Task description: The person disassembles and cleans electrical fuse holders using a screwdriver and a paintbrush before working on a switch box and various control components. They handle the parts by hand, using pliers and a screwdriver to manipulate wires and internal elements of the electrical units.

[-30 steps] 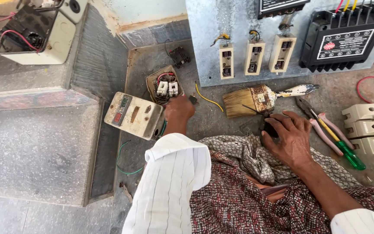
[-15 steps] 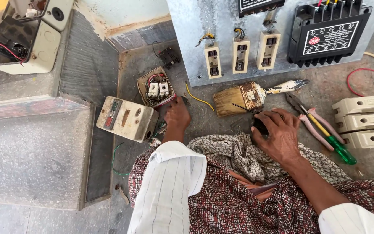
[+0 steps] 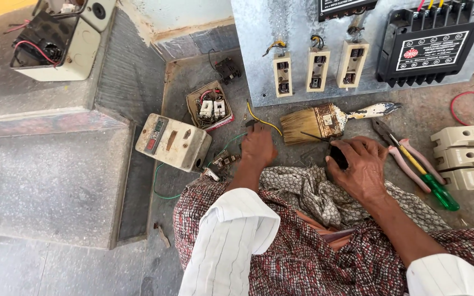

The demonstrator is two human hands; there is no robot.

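Head view, and the right hand (image 3: 360, 167) sits just right of centre, fingers curled over a small black part (image 3: 338, 156) and pressing it to the floor; only a sliver of the part peeks out under the knuckles. The left hand (image 3: 258, 147), at centre, is knuckles-up with its fingers folded under; whether it pinches anything, I cannot tell. Just above it runs a yellow wire (image 3: 264, 120), and at its lower left lies a small cluster of metal parts (image 3: 223, 163). Between the two hands, slightly higher, lies a paint brush (image 3: 325, 121) on its side, bristles pointing left. Below both wrists a patterned cloth (image 3: 308, 192) is bunched on the lap. Right of the right hand lie pink-handled pliers (image 3: 407, 159) and a screwdriver with a green handle (image 3: 432, 183), touching each other. Left of centre rests a cream meter box (image 3: 172, 142). Across the top stands a grey metal panel (image 3: 259, 33) carrying three cream fuse holders (image 3: 317, 69).
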